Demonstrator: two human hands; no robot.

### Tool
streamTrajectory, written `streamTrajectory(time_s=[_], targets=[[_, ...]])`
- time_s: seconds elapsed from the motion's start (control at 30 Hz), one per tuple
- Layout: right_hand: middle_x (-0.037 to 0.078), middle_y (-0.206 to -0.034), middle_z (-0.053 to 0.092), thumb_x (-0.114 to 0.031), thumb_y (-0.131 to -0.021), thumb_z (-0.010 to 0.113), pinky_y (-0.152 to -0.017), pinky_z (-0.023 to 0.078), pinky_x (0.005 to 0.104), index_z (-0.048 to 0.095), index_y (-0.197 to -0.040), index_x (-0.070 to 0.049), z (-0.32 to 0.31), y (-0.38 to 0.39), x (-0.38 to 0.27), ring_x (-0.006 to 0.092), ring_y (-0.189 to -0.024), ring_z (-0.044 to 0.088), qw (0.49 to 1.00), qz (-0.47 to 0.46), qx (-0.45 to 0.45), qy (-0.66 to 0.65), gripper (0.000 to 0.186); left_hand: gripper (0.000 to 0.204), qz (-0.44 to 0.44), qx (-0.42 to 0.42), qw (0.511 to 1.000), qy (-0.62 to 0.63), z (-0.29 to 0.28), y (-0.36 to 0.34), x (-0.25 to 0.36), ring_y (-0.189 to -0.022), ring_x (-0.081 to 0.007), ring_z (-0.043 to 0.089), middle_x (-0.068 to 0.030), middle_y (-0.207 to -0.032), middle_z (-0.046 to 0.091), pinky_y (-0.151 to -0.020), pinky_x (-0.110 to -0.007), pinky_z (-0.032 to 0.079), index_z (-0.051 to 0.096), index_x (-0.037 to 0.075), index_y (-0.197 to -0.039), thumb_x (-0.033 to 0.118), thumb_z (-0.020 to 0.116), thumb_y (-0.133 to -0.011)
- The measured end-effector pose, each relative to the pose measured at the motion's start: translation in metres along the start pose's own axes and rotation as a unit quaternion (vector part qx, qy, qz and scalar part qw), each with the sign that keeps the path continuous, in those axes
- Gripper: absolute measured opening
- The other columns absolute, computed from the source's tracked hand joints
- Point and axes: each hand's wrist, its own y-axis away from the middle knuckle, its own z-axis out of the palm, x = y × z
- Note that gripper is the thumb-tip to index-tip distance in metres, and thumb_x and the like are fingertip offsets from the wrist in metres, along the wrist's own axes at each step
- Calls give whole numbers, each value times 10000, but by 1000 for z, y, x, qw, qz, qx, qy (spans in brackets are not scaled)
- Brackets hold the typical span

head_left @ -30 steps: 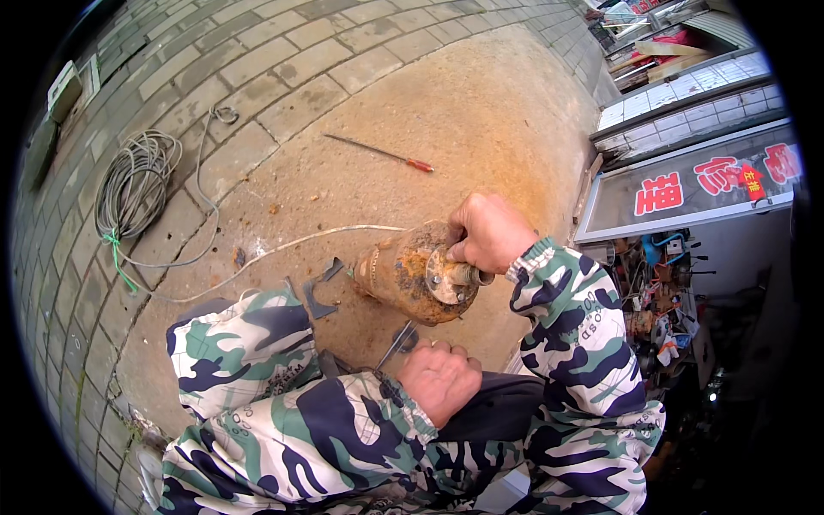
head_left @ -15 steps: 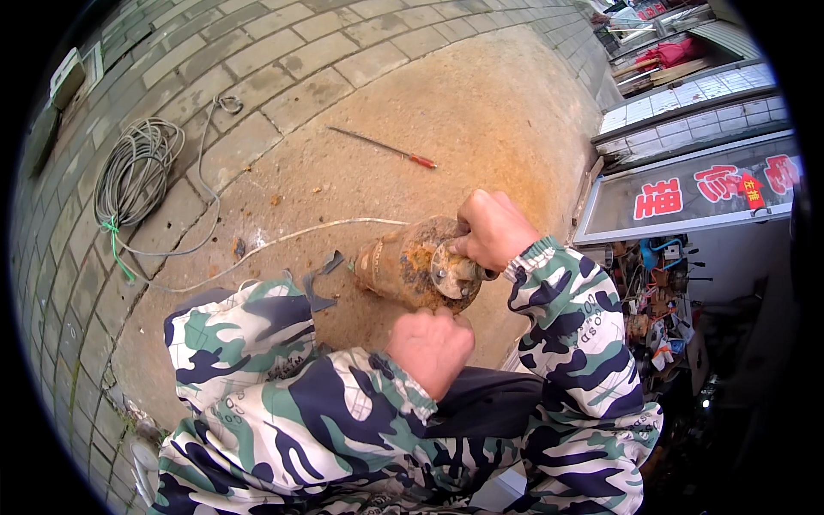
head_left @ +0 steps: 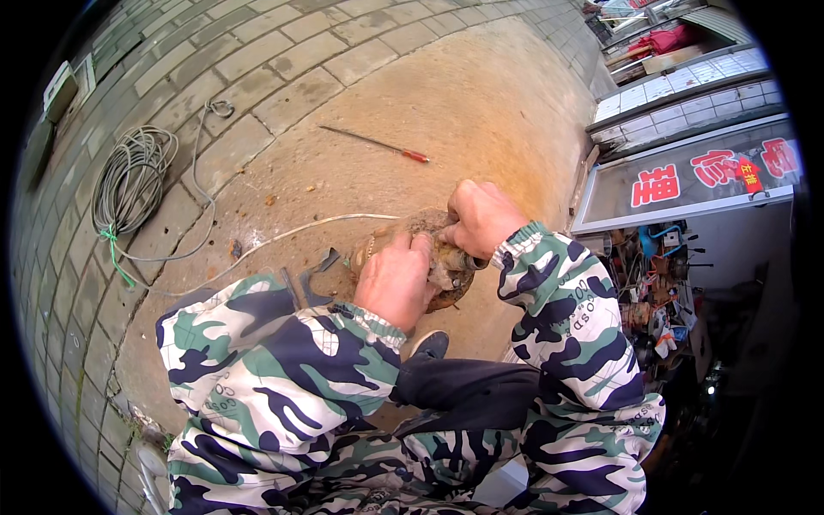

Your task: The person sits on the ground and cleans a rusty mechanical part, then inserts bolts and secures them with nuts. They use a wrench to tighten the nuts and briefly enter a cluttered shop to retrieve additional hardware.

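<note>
Rusty round motor part (head_left: 438, 266) low over sandy ground (head_left: 481, 112), just ahead of a dark shoe (head_left: 429, 345). Left hand (head_left: 395, 279) laid over its near side, fingers curled; right hand (head_left: 481, 216) clamped around its far edge. Beyond the part, well apart: red-handled screwdriver (head_left: 378, 143); far left of it, coiled grey cable (head_left: 129, 184).

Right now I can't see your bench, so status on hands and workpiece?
Both hands on the rusty motor part: left hand over its top, right hand gripping its far side. White cord trails off left. Screwdriver lies clear beyond.
</note>
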Motion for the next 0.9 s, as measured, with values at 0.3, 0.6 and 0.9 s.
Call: streamTrajectory(time_s=[0.3, 0.6, 0.9], targets=[[310, -1073, 703, -90, -792, 757, -910, 572, 488, 688, -1016, 54, -1, 1, -1, 474, -1070, 676, 1000, 25, -2, -19, 275, 661, 17, -4, 1000, 26, -2, -3, -6, -1070, -458, 652, -250, -1168, 637, -898, -487, 548, 602, -42, -1303, 132, 881, -729], [265, -996, 727, -41, -784, 746, -849, 595, 483, 717, -957, 14, 3, 1, -10, 437, -999, 714, 998, -25, 21, 58, 184, 669, 28, -5, 1000, 2, 1, -3, -7, -1072, -449, 654, -234, -1175, 633, -900, -482, 550, 588, -24, -1331, 160, 870, -754], [216, -940, 736, -77, -783, 757, -781, 606, 476, 731, -931, -51, 9, 11, -23, 395, -948, 737, 986, -57, 76, 138, 153, 671, 33, -1, 999, -31, 3, -2, -6, -1039, -438, 668, -218, -1159, 640, -871, -490, 560, 595, 7, -1332, 184, 869, -746]])
